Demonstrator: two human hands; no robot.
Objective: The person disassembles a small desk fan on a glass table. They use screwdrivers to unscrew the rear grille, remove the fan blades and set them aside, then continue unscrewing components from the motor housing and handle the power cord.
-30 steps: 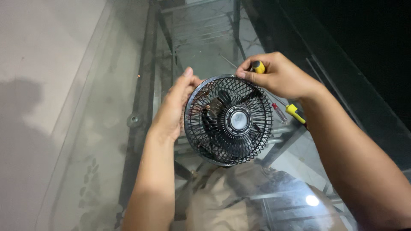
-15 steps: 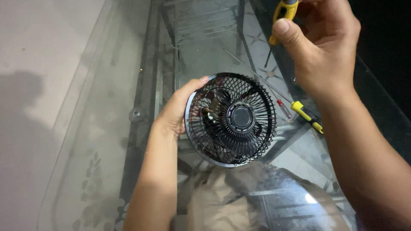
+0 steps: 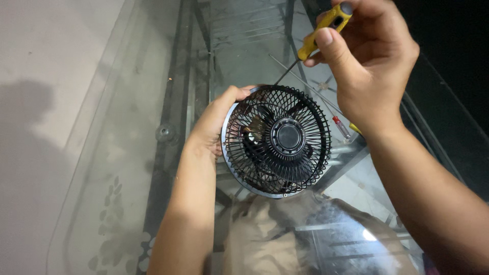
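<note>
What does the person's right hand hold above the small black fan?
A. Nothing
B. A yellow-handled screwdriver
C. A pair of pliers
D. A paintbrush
B: the right hand grips a yellow-handled screwdriver, its thin shaft pointing down toward the rim of the fan, which the left hand grasps at its side.

Left hand's fingers (image 3: 216,125) vanish behind the fan (image 3: 277,140); the second screwdriver (image 3: 342,127) ducks under the right wrist.

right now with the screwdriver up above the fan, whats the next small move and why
Probably ease the tip down onto the top rim of the small black fan. The right hand holds the yellow-handled screwdriver with its shaft angled toward that edge, while the left hand grips the grille's left side, steadying it over the glass table.
</note>
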